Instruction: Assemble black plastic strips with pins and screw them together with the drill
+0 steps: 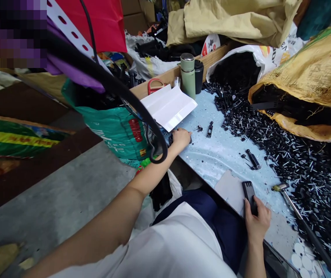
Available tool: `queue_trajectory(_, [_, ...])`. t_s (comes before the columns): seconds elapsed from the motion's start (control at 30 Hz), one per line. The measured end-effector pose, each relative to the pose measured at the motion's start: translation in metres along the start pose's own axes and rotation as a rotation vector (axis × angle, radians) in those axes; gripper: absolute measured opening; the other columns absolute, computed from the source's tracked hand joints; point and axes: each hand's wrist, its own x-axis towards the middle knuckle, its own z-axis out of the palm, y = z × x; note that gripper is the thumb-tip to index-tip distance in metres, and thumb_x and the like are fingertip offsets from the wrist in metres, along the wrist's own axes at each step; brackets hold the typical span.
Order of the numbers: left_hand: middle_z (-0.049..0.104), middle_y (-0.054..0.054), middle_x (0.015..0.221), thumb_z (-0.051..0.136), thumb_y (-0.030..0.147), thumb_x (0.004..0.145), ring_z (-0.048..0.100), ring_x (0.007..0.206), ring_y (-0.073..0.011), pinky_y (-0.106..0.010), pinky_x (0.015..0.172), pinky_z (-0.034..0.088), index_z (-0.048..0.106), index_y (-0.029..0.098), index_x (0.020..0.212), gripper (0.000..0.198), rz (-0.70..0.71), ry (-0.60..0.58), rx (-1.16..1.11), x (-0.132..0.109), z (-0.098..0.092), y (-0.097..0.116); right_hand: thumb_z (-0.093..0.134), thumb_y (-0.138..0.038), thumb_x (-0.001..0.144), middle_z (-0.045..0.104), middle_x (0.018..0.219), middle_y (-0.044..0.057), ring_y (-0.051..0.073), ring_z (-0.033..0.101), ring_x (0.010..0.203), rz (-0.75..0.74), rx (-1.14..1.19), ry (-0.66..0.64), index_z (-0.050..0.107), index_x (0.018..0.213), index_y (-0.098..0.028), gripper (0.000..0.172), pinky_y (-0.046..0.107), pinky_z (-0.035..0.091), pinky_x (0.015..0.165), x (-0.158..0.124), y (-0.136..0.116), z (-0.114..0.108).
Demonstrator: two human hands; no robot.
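Note:
My right hand (257,222) grips a flat black plastic piece (249,195) with slots at its top end, thumb on one side and fingers on the other. It is over a grey pad (231,186) at the near edge of the table. My left hand (182,138) reaches to the table's far left corner, below a sheet of white paper (169,106). Its fingers are curled, and dark material shows beside them; what they hold is unclear. Between the hands lie a small black part (210,129) and a longer black part (253,159) with pins beside it.
A heap of small black parts with metal pins (304,173) covers the table's right side. A hammer (301,218) lies along it. A green flask (187,75) stands at the back. A black cable (136,102) hangs across the left; a teal bag (116,131) stands beside the table.

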Motion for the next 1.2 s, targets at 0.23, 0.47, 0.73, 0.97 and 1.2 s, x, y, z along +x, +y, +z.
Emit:
queue_trajectory(0.23, [0.054, -0.022, 0.115, 0.038, 0.025, 0.09, 0.051, 0.109, -0.0299, -0.034, 0.085, 0.044, 0.057, 0.004, 0.11, 0.035, 0.054, 0.158, -0.03, -0.002, -0.002, -0.002, 0.058, -0.034, 0.081, 0.068, 0.086, 0.009, 0.015, 0.059, 0.075, 0.016, 0.002, -0.008, 0.062, 0.095, -0.012, 0.026, 0.028, 0.043, 0.072, 0.0, 0.0, 0.0])
queue_trajectory(0.47, [0.064, -0.021, 0.096, 0.034, -0.003, 0.081, 0.062, 0.094, -0.0272, -0.032, 0.074, 0.05, 0.063, 0.002, 0.096, 0.032, -0.152, 0.015, -0.021, 0.03, -0.016, -0.002, 0.059, -0.034, 0.08, 0.068, 0.086, 0.01, 0.016, 0.059, 0.075, 0.041, 0.006, -0.018, 0.063, 0.094, -0.011, 0.027, 0.028, 0.043, 0.071, 0.0, 0.0, 0.0])
queue_trajectory(0.73, [0.061, -0.023, 0.103, 0.027, 0.0, 0.084, 0.06, 0.098, -0.028, -0.035, 0.079, 0.048, 0.054, 0.002, 0.111, 0.039, -0.09, 0.113, 0.002, 0.007, -0.011, -0.002, 0.058, -0.033, 0.081, 0.068, 0.086, 0.009, 0.015, 0.059, 0.076, 0.026, 0.024, -0.009, 0.062, 0.094, -0.011, 0.026, 0.028, 0.043, 0.072, 0.0, -0.002, -0.001])
queue_trajectory(0.97, [0.055, -0.021, 0.114, 0.034, 0.013, 0.086, 0.051, 0.108, -0.0317, -0.041, 0.086, 0.044, 0.056, 0.007, 0.109, 0.032, 0.009, 0.291, -0.056, -0.001, -0.027, 0.0, 0.056, -0.037, 0.082, 0.068, 0.086, 0.009, 0.015, 0.06, 0.077, 0.071, -0.001, -0.047, 0.062, 0.094, -0.013, 0.028, 0.029, 0.043, 0.073, -0.002, 0.001, 0.0])
queue_trajectory(1.2, [0.046, -0.021, 0.129, 0.046, 0.028, 0.086, 0.038, 0.122, -0.0349, -0.049, 0.102, 0.031, 0.046, 0.007, 0.123, 0.042, -0.107, 0.416, -0.179, 0.051, -0.085, -0.058, 0.057, -0.034, 0.082, 0.067, 0.085, 0.009, 0.014, 0.059, 0.075, 0.009, -0.025, -0.02, 0.061, 0.095, -0.012, 0.026, 0.027, 0.044, 0.071, 0.0, 0.0, 0.0])
